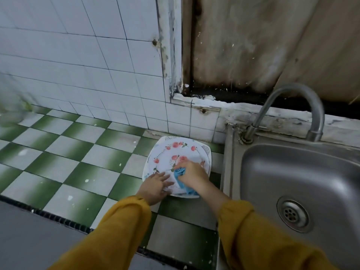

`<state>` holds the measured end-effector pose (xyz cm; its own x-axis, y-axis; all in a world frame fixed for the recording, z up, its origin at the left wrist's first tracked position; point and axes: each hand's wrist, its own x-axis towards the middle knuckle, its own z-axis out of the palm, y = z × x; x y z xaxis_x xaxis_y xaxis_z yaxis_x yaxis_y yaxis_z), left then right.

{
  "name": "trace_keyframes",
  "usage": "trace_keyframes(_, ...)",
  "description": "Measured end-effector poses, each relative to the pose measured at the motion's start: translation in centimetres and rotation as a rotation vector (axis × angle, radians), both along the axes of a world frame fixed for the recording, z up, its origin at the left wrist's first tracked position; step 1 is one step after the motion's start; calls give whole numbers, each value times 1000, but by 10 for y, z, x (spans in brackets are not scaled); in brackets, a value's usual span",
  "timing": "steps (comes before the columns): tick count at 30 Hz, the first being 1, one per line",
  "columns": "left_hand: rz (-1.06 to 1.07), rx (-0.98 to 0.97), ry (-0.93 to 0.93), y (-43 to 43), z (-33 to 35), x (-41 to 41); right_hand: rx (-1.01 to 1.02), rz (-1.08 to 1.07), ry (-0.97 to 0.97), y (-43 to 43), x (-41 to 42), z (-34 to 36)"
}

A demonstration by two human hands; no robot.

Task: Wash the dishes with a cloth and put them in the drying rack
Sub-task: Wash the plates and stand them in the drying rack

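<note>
Counter (58, 156): green-and-white checked tiles are spread across the left and lower centre of the frame.
Left hand (155, 185): the fingers are held straight and spread, laid flat on the near left rim of the top plate; nothing is gripped.
Plates (171, 152): white plates printed with red flowers are stacked on the counter at lower centre, just beside the sink; their number cannot be told.
Cloth (180, 175): a blue cloth is bunched against the top plate's near right part.
Right hand (191, 173): the fingers are curled round the cloth, which is pressed onto the plate.
Sink (292, 172): a steel basin is set at lower right.
Faucet (292, 90): a curved steel spout is mounted at the sink's back rim.
</note>
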<state>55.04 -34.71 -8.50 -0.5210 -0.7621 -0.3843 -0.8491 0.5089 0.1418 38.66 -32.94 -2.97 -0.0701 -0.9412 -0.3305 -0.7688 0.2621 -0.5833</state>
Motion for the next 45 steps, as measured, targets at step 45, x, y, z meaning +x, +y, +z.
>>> trace_keyframes(45,-567,-660,404,22,-13,40,389,278,117,44,5,47)
